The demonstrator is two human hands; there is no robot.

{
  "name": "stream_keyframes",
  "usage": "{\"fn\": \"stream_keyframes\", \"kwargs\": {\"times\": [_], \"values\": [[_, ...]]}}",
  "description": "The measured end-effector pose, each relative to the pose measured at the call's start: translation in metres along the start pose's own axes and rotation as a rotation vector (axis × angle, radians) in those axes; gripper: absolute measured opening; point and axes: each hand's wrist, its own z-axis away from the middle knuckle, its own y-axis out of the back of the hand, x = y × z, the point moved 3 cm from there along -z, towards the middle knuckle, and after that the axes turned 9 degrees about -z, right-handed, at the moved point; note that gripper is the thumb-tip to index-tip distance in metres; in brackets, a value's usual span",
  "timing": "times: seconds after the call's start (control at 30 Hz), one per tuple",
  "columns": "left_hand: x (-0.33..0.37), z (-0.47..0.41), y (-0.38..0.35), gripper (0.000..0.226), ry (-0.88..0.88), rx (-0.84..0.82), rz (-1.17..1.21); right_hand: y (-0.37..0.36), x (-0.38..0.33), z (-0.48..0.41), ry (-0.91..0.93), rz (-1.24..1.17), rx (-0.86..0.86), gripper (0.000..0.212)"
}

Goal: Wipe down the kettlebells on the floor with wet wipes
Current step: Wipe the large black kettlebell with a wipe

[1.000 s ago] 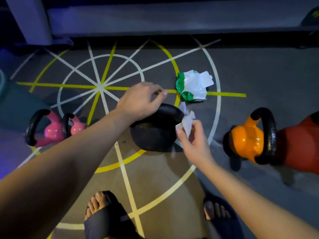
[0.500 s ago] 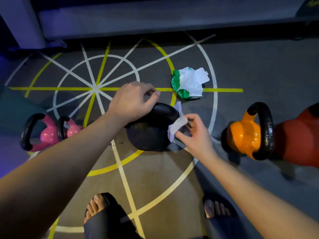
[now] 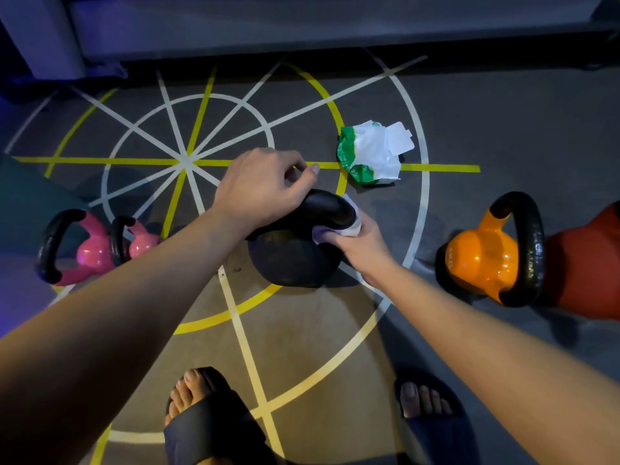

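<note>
The black kettlebell [image 3: 292, 260] stands on the floor [image 3: 503, 129], in the middle of a pattern of white and yellow painted lines. Its round body looks matte and a little dusty, and its thick handle [image 3: 330, 209] is smooth and shiny. The left hand [image 3: 261, 189] is curled over the left part of the handle and grips it. The right hand [image 3: 362, 243] holds a crumpled white wipe [image 3: 350, 228] and presses it against the right end of the handle.

Behind the kettlebell lies the pack [image 3: 369, 156] of wipes, soft plastic in green and white with its flap open. It has printed writing on the green part, but it is too small to read.

To the right stands a glossy orange kettlebell [image 3: 479, 256] with a rough black handle. A dark mark is on its side, not readable. Just beside it is a matte red object [image 3: 583, 263], cut by the frame edge. To the left stand two glossy pink kettlebells [image 3: 90, 253] with black handles, close together. Below, two feet in dark slippers [image 3: 208, 427] are on the floor.
</note>
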Motion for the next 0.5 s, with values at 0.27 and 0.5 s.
{"fn": "stream_keyframes", "kwargs": {"times": [0.27,0.5], "values": [[0.001,0.000,0.001,0.051,0.007,0.011,-0.044,-0.007,-0.021,-0.002,0.183,0.051,-0.072,0.048],[-0.001,-0.001,-0.001,0.058,0.014,0.015,-0.081,-0.003,-0.022,-0.008,0.133,0.169,-0.146,0.059]]}}
